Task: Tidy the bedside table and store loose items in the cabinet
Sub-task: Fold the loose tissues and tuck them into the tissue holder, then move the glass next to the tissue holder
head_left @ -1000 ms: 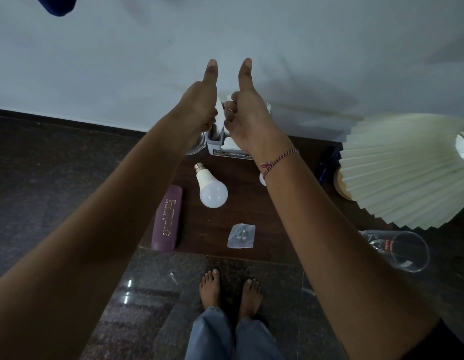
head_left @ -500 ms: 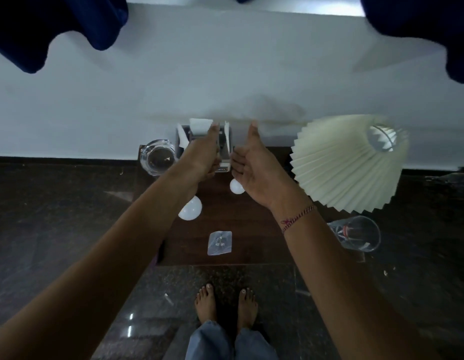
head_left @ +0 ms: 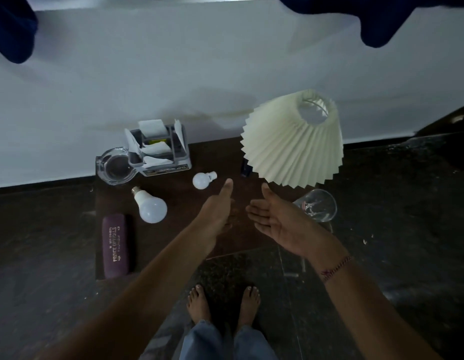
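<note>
The dark wooden bedside table (head_left: 177, 196) stands against a white wall. On it lie a large white bulb (head_left: 151, 207), a small white bulb (head_left: 203, 179) and a purple spectacle case (head_left: 116, 246). My left hand (head_left: 217, 209) hovers over the table's middle, thumb stretched out, holding nothing; its fingers are mostly hidden behind it. My right hand (head_left: 275, 220) is beside it, palm facing left, fingers apart and empty. Both hands are apart from every object.
A glass ashtray (head_left: 113, 166) and a grey box with white papers (head_left: 162, 149) sit at the table's back left. A lamp with a pleated cream shade (head_left: 293, 141) fills the back right. A drinking glass (head_left: 318, 205) lies tipped at the right edge. My bare feet (head_left: 223, 301) stand on dark stone floor.
Both hands went from raised thumbs-up fists to loosened hands lowered over the table's middle. The view shifted, showing the whole table; the small clear packet is now hidden under my left arm.
</note>
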`<state>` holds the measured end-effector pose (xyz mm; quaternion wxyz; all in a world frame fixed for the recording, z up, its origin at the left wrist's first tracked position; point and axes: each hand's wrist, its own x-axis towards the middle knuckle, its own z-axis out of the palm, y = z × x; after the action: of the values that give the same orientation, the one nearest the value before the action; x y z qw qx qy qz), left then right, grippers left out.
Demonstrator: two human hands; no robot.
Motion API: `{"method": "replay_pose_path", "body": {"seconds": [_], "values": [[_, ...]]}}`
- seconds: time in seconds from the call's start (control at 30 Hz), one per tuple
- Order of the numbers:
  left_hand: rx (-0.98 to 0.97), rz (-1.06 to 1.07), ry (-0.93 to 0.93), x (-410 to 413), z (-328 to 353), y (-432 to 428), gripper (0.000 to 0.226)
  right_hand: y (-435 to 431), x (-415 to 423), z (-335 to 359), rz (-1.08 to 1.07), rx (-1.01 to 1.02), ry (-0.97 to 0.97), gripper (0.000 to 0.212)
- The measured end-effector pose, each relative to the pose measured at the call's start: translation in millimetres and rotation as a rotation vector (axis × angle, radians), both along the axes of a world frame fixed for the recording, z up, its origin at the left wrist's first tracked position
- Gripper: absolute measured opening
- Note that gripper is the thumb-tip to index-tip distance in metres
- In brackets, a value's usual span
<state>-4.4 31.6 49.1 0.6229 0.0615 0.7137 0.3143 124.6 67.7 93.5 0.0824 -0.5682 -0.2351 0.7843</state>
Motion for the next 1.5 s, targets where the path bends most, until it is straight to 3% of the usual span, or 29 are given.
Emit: {"method": "replay_pose_path", "body": {"seconds": [0.2, 0.4, 0.6, 0.73, 0.87, 1.0, 1.5], "values": [[-0.036, 0.012, -0.087, 46.4, -3.6, 1.3, 0.047, -3.1, 53.5, -7.4, 0.000, -0.034, -0.085, 0.057], [-0.123, 0.025, -0.189, 79.7, -5.1, 10.1, 0.060, -6.0, 98.7, -21.6, 0.054, -0.073, -0.211, 0.039], [-0.112, 0.001, -0.200, 99.1, -11.0, 28.4, 0.057, 8.7, 135.7, -30.0, 0.061, -0.025, -0.360, 0.022], [-0.139, -0.005, -0.220, 104.0, -15.6, 39.7, 0.050, 22.2, 146.0, -34.1, 0.095, 0.011, -0.443, 0.032], [-0.161, -0.007, -0.219, 107.8, -21.6, 47.1, 0.035, 32.7, 141.7, -34.7, 0.077, 0.030, -0.395, 0.044], [-0.179, -0.015, -0.193, 110.0, -27.0, 54.1, 0.030, 40.7, 131.3, -38.9, -0.010, 0.061, -0.371, 0.038], [-0.170, -0.108, -0.114, 106.2, -35.2, 65.5, 0.018, 49.8, 130.5, -59.5, 0.177, 0.321, -0.578, 0.025]]}}
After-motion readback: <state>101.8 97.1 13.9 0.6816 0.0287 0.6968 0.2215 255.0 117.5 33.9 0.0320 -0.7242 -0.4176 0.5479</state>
